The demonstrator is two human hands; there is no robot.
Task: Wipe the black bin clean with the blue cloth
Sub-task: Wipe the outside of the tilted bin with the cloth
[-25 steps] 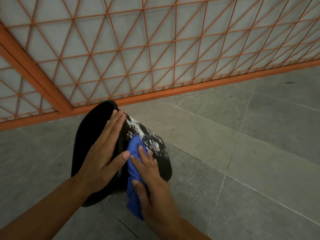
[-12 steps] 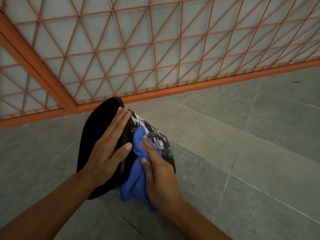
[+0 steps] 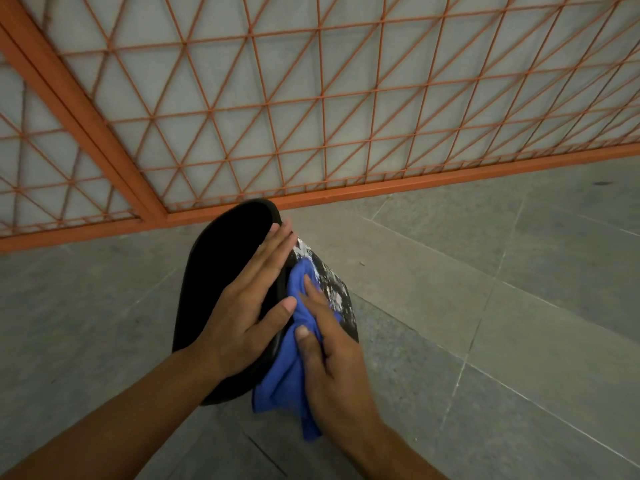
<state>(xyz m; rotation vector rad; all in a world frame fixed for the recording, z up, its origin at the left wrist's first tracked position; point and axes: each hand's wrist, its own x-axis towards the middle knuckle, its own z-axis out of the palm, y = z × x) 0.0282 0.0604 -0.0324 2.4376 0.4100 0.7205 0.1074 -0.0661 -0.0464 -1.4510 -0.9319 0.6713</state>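
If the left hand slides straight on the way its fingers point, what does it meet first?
Probably the far rim of the black bin, then the orange fence behind it; the left hand lies flat, and depth is unclear.

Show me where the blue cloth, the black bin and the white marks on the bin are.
blue cloth (image 3: 284, 368): head view, on the bunched fold below the thumb.
black bin (image 3: 221, 271): head view, on its dark open mouth.
white marks (image 3: 329, 282): head view, on the bin's speckled outer side.
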